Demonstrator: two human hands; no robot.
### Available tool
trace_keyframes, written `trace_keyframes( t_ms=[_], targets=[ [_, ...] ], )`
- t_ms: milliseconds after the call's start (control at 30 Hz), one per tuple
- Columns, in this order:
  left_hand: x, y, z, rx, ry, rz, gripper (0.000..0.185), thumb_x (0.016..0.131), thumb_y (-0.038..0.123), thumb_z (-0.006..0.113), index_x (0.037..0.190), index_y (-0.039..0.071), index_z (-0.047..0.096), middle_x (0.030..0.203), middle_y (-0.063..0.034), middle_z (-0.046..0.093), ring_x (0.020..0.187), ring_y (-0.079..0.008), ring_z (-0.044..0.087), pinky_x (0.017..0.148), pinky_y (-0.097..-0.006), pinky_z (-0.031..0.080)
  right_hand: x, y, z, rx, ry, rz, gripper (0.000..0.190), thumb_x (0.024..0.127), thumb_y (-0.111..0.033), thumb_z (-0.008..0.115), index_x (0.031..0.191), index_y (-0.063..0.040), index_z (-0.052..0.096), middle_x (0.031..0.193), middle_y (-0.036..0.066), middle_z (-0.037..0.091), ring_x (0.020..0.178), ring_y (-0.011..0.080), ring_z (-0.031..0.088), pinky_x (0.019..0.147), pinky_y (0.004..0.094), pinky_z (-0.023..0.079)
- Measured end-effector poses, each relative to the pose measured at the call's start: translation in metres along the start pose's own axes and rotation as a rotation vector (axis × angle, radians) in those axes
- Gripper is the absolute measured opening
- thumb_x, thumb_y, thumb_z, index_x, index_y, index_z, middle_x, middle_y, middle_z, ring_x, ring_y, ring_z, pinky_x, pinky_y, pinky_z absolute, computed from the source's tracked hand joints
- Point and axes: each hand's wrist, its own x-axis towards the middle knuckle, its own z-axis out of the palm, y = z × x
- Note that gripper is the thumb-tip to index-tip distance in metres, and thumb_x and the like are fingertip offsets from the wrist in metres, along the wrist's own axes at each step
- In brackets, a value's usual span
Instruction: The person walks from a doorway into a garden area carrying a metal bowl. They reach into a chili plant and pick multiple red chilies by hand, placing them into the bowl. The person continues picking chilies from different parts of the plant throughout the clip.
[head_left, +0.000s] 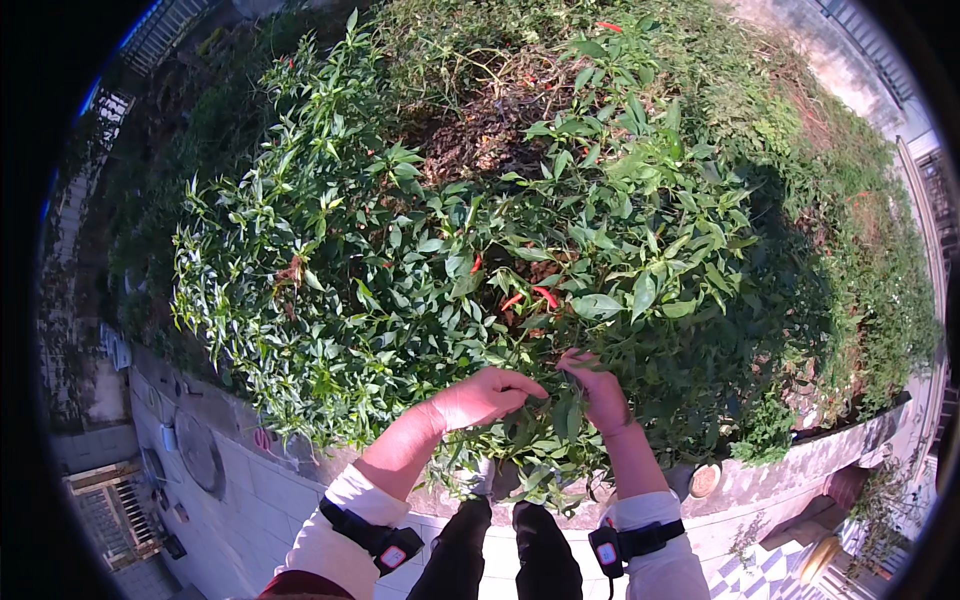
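My left hand (491, 397) reaches in from the lower left, its fingers bent and its fingertips among the leaves at the front of a chili pepper plant (596, 306). Close by on the right, my right hand (602, 396) is raised among the same foliage, with its fingers curled around a leafy sprig. Leaves partly cover the fingertips of both hands, so what the left one pinches is unclear. Just beyond the hands hang ripe red chilies (546, 297), and another red chili (476, 263) shows farther up between the leaves.
A low concrete border (750, 487) edges the planting bed in front of my legs. Dry brown litter (487, 139) lies deeper in the bed. On the border at right sits a small round bowl (705, 480). Pink-handled scissors (262, 439) lie at left, near a large round lid (199, 454).
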Motion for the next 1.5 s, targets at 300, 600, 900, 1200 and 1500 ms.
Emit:
trace_keyframes(
  t_ms=[300, 600, 900, 1200, 1500],
  targets=[
    [0.094, -0.046, -0.081, 0.418, 0.577, -0.174, 0.029, 0.080, 0.032, 0.050, 0.080, 0.004, 0.060, 0.068, -0.0046, 0.059, 0.055, -0.0109, 0.048, 0.053, -0.0267, 0.039, -0.016, 0.008, -0.007, 0.018, -0.006, 0.112, 0.047, 0.062, 0.015, 0.043, 0.101, -0.010, 0.055, 0.095, 0.011, 0.056, 0.090, 0.0258, 0.054, 0.077, 0.0294, 0.042],
    [0.140, -0.048, -0.075, 0.205, 0.245, -0.192, 0.019, 0.080, 0.022, 0.051, 0.085, 0.006, 0.060, 0.070, 0.0011, 0.056, 0.051, -0.0046, 0.038, 0.045, -0.0207, 0.030, -0.024, 0.020, -0.004, 0.015, 0.014, -0.016, 0.054, 0.056, 0.019, 0.042, 0.099, -0.011, 0.055, 0.102, 0.008, 0.054, 0.100, 0.0271, 0.049, 0.083, 0.0338, 0.041],
    [0.132, -0.038, -0.061, -0.133, 0.149, -0.345, 0.005, 0.079, 0.013, 0.045, 0.078, 0.009, 0.045, 0.057, 0.0009, 0.042, 0.037, -0.0044, 0.024, 0.032, -0.0198, 0.017, -0.030, 0.021, -0.004, -0.034, -0.056, 0.031, 0.051, 0.058, 0.015, 0.048, 0.101, -0.012, 0.053, 0.108, 0.006, 0.052, 0.102, 0.0258, 0.047, 0.086, 0.0331, 0.039],
    [0.134, -0.042, -0.053, -0.060, 0.319, -0.367, 0.010, 0.076, 0.012, 0.043, 0.079, 0.008, 0.052, 0.053, 0.0015, 0.038, 0.036, -0.0068, 0.026, 0.032, -0.0221, 0.018, -0.029, 0.023, -0.004, -0.177, -0.087, 0.057, 0.047, 0.060, 0.012, 0.048, 0.100, -0.012, 0.054, 0.107, 0.006, 0.052, 0.100, 0.0260, 0.048, 0.084, 0.0324, 0.041],
    [0.124, -0.030, -0.057, 0.200, 0.510, 0.042, 0.016, 0.082, 0.010, 0.042, 0.091, 0.004, 0.054, 0.058, -0.0009, 0.045, 0.043, -0.0097, 0.039, 0.039, -0.0257, 0.034, -0.033, 0.027, -0.004, -0.129, -0.049, 0.012, 0.048, 0.059, 0.014, 0.048, 0.100, -0.011, 0.055, 0.107, 0.009, 0.052, 0.100, 0.0261, 0.050, 0.082, 0.0305, 0.042]
  ],
)
